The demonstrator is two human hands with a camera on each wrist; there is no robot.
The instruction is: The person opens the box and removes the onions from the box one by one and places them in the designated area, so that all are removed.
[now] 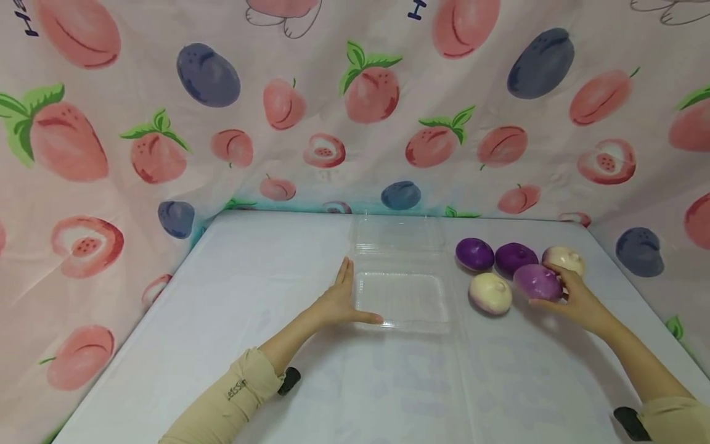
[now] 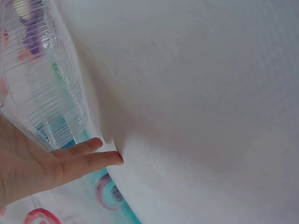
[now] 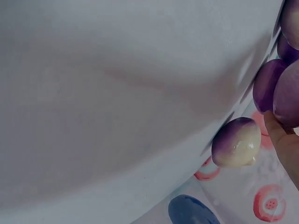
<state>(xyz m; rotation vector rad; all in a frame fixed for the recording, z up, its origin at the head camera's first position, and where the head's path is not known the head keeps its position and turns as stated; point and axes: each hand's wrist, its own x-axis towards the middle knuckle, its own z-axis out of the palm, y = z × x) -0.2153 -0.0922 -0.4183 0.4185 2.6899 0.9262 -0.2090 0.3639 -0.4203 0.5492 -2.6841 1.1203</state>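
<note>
A light purple onion [image 1: 538, 282] is in my right hand [image 1: 579, 302], gripped between the thumb and fingers from its right side. In the right wrist view that onion [image 3: 288, 95] shows at the right edge, with a finger against it. My left hand [image 1: 339, 302] rests with straight, spread fingers at the left side of a clear plastic clamshell box [image 1: 400, 324]. Its thumb lies along the box's near edge. The box's lid [image 1: 396, 235] is folded back away from me. In the left wrist view the box's ribbed wall [image 2: 46, 88] rises beside the fingers.
Two dark purple onions [image 1: 474, 254] sit side by side behind the held one. A cream onion [image 1: 490, 294] lies nearer, and another pale onion [image 1: 564, 259] stands behind my right hand. A fruit-print cloth [image 1: 333, 74] hangs along the back and sides of the white table [image 1: 266, 265].
</note>
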